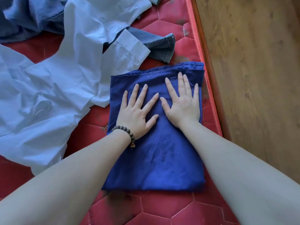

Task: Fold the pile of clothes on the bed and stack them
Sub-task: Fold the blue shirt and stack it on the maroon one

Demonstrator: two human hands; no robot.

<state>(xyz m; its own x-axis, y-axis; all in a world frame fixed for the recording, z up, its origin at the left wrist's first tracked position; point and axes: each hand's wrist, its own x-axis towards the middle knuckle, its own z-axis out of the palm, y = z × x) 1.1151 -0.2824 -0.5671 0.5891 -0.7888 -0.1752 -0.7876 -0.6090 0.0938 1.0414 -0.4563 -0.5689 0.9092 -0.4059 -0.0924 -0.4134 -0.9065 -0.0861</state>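
At five o'clock on the bed (162, 211), near its right edge, lies the folded blue cloth (154, 151). Left hand (138, 111) and right hand (183, 103) press flat on it, fingers spread, gripping nothing. It looks light, soft and limp, so lifting it by both side edges would likely keep the fold. Unfolded pale shirts (56, 82) lie at ten o'clock.
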